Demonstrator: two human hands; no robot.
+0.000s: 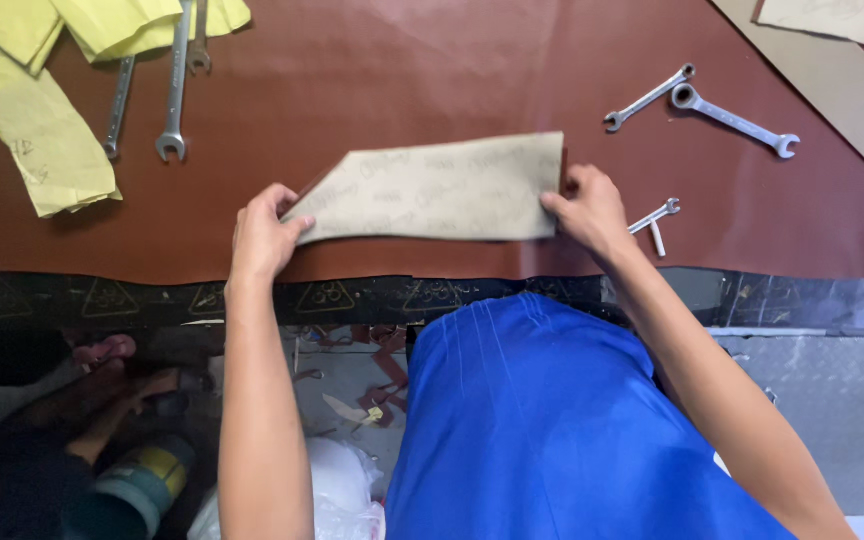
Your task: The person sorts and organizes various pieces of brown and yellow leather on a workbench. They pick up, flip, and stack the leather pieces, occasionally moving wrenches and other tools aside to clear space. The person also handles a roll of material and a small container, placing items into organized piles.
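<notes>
A beige sheet of sandpaper-like paper (437, 188) lies across the brown table top (432, 70), held at both ends. My left hand (262, 232) pinches its lower left corner. My right hand (589, 208) grips its right edge, fingers curled over the paper. A small wrench (655, 214) lies just right of my right hand, partly hidden by it.
Two wrenches (702, 105) lie at the upper right, next to brown sheets (842, 70). Two long wrenches (172, 95) and yellow folded papers (37, 120) are at the upper left. The table's black front edge (152, 298) runs below my hands; clutter sits on the floor (132, 480).
</notes>
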